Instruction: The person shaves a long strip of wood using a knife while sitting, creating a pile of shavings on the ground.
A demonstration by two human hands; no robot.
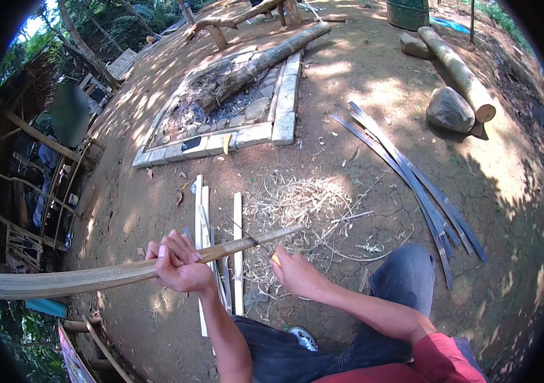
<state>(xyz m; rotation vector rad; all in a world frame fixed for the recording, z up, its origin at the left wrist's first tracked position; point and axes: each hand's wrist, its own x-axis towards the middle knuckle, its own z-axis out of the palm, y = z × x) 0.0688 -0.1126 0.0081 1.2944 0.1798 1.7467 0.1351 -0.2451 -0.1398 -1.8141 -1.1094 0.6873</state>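
A long, pale split-bamboo strip [106, 274] runs from the left rim to the middle, its narrow end pointing right. My left hand [181, 263] is closed around it with curled fingers, palm up. In my right hand [299, 274] is a knife [276, 258] with a yellowish handle, most of it hidden by my fingers. Its thin dark blade crosses the strip near the narrow end and seems to touch it. Below lies a heap of curled shavings [304, 201]. Several pale strips [238, 249] rest on the ground beneath my hands.
Several long dark-grey strips [412, 182] lie to the right. Ahead, a brick-edged fire pit [256, 135] holds ash and a charred log [246, 76]; a dark flat object [191, 143] rests on its edge. A boulder [450, 110] and another log [457, 73] lie far right.
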